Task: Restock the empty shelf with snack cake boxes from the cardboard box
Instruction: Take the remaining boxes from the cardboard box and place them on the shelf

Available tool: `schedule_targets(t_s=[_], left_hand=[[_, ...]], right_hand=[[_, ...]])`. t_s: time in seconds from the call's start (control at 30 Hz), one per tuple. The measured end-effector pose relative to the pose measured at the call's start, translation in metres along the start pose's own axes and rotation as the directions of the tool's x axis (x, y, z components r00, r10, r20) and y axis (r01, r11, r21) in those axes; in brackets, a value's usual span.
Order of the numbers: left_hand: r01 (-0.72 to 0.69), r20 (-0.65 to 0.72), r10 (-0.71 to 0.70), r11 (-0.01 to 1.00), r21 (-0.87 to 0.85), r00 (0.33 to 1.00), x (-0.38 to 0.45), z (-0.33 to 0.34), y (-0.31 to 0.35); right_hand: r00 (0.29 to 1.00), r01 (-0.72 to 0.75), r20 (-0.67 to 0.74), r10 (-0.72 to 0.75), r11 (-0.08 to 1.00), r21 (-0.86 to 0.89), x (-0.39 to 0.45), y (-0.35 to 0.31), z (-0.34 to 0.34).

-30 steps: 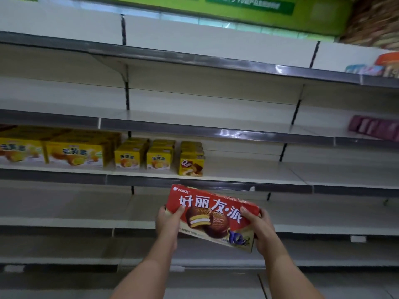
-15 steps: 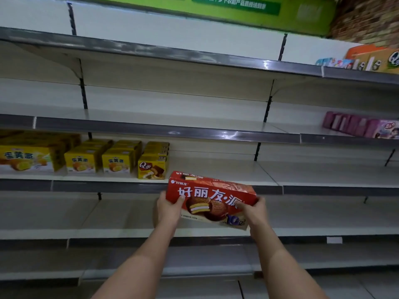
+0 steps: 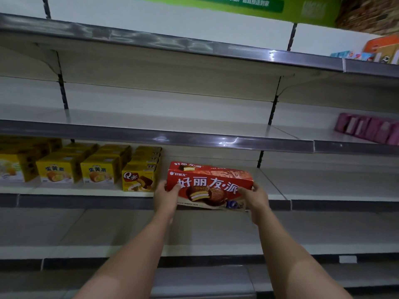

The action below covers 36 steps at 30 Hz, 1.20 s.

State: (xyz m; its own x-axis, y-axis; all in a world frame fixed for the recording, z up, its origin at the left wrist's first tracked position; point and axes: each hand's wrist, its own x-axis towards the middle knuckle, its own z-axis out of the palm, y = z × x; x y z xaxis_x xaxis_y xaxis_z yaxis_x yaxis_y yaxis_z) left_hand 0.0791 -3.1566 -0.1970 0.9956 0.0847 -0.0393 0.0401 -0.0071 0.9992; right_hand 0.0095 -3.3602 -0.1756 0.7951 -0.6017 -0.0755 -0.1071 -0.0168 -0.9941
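Note:
A red snack cake box (image 3: 210,183) with white lettering and a chocolate pie picture is at the front edge of the middle shelf (image 3: 276,182), just right of the yellow boxes. My left hand (image 3: 165,196) grips its left end, thumb on the front face. At the box's right end, my right hand (image 3: 254,198) holds it the same way. The box's lower edge overlaps the shelf's front rail. The cardboard box is out of view.
Yellow cake boxes (image 3: 97,169) and a yellow Q-brand box (image 3: 139,180) fill the shelf's left part. Purple packs (image 3: 367,128) sit on the shelf above at right, colourful boxes (image 3: 377,50) on the top shelf. Bare shelves run below.
Both hands have lifted the red box up from in front of the lower shelf to the middle shelf's edge, beside the yellow boxes. The view has moved closer.

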Motion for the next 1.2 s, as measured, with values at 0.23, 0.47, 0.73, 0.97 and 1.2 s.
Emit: schedule_targets(t_s=[0.23,0.47,0.73,0.97,1.2], left_hand=[[0.013,0.075,-0.019,0.997,0.08,0.997,0.052,0.015,-0.003],[-0.008,0.063,0.006,0.999,0.044,0.998,0.101,0.031,-0.016],[-0.043,0.063,0.048,0.996,-0.077,0.997,0.158,0.055,-0.029],[-0.033,0.081,0.052,0.973,-0.227,0.995,0.189,0.076,-0.026],[-0.067,0.143,0.112,0.956,-0.285,0.983,0.222,0.082,-0.034]], right_hand=[[1.0,-0.014,0.026,0.013,0.999,0.05,0.048,-0.005,0.021],[0.998,-0.017,0.061,0.014,0.999,0.047,0.1,0.002,0.048],[0.998,0.033,0.059,-0.038,0.996,0.088,0.159,0.0,0.071],[0.992,0.062,0.101,-0.073,0.992,0.108,0.193,-0.001,0.083],[0.988,0.084,0.118,-0.1,0.988,0.133,0.217,0.0,0.099]])
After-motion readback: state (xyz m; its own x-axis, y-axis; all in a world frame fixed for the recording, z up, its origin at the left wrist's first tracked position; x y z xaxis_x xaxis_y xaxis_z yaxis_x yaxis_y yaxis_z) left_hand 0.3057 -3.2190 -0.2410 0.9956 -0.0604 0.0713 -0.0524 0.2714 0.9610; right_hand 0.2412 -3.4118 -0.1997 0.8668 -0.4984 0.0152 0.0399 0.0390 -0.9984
